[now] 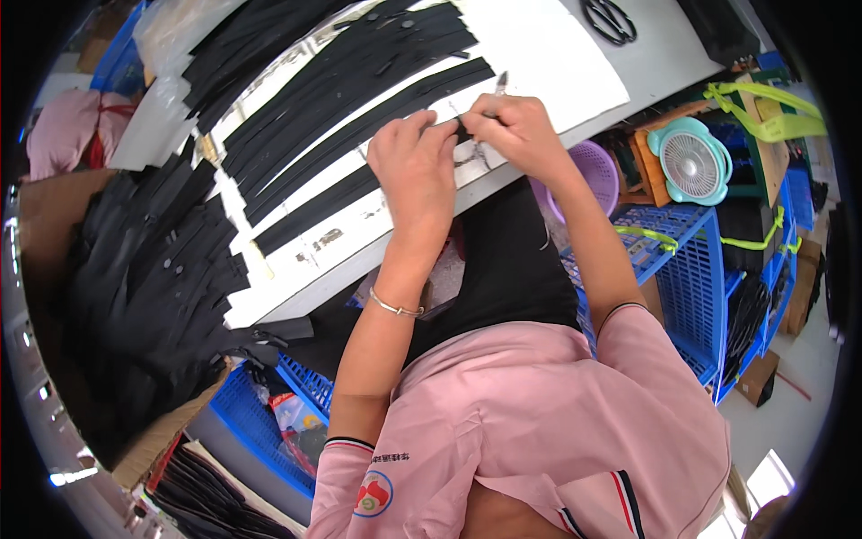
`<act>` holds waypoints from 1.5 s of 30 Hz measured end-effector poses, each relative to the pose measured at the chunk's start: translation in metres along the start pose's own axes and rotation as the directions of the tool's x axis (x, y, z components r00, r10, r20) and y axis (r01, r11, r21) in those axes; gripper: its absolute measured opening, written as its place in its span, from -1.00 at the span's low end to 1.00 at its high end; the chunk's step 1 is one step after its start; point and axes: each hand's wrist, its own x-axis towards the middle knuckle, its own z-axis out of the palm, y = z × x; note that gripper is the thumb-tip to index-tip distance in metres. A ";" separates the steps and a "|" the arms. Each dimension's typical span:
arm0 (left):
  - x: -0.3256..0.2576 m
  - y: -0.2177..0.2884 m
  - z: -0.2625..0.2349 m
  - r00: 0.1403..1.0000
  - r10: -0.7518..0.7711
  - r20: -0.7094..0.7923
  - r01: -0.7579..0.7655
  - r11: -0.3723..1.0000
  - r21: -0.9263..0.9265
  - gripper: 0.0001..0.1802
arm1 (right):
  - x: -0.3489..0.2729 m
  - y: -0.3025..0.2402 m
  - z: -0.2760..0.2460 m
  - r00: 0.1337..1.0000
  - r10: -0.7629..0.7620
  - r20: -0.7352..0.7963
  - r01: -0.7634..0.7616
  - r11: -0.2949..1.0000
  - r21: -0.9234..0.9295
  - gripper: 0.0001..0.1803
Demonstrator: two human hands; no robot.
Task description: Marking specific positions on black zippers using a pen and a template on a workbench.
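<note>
Lying far left, loose heap [135, 269]: black strips against brown cardboard; best kept from dragging onto the work.
Laid-out rows [296, 126]: more black strips, side by side on white work surface [579, 72]; leave flat and undisturbed.
Near strip [314, 214]: closest to the table's front edge, running up beneath left hand; keep straight, without twist.
Left hand [413, 175]: bent over near strip, fingers curled and close together; pinch underneath hidden, so impossible to tell how firm. Press lightly, enough to stop sliding.
Dark piece [462, 131]: between both sets of fingertips; hold level and steady.
Slim tool [502, 82]: jutting up past right hand, exact kind unclear; keep tip angled away from left fingers.
Right hand [521, 135]: closed around slim tool, thumb and forefinger drawn together beside dark piece; favour small, controlled movements.
</note>
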 end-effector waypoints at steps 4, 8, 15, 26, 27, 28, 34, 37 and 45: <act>0.024 -0.019 0.010 0.997 0.065 -0.045 -0.061 0.994 0.090 -0.90 | -0.006 0.007 -0.005 0.993 0.109 -0.043 -0.095 0.965 0.246 -0.77; 0.064 -0.037 0.030 0.997 0.053 -0.057 -0.045 0.991 0.128 -0.90 | -0.009 0.014 -0.008 0.981 0.155 -0.117 -0.119 0.955 0.270 -0.77; 0.012 0.009 -0.052 0.997 0.018 -0.072 -0.025 0.995 -0.098 -0.67 | -0.008 0.018 -0.004 0.963 0.172 -0.207 -0.088 0.929 0.360 -0.81; -0.164 -0.035 -0.229 0.904 -0.421 -0.078 0.408 0.792 0.455 -0.51 | -0.006 0.013 -0.003 0.961 0.143 -0.238 -0.050 0.933 0.357 -0.82; -0.167 -0.045 -0.232 0.909 -0.405 -0.096 0.402 0.798 0.449 -0.63 | -0.006 0.013 -0.004 0.964 0.156 -0.217 -0.067 0.927 0.369 -0.82; -0.164 -0.051 -0.234 0.926 -0.360 -0.114 0.372 0.818 0.439 -0.75 | -0.006 0.012 -0.004 0.960 0.161 -0.231 -0.069 0.930 0.361 -0.82; -0.115 -0.069 -0.212 0.912 -0.348 -0.218 0.388 0.903 0.182 -0.91 | -0.005 0.011 0.001 0.963 0.148 -0.227 -0.073 0.948 0.309 -0.82; -0.076 -0.066 -0.176 0.948 -0.292 -0.126 0.300 0.953 0.053 -0.90 | -0.005 -0.001 0.006 0.958 0.140 -0.251 -0.057 0.949 0.311 -0.81; -0.006 -0.039 -0.076 0.994 -0.083 0.078 0.092 0.989 -0.118 -0.83 | -0.027 -0.037 0.027 0.969 0.038 -0.244 -0.018 0.996 0.085 -0.73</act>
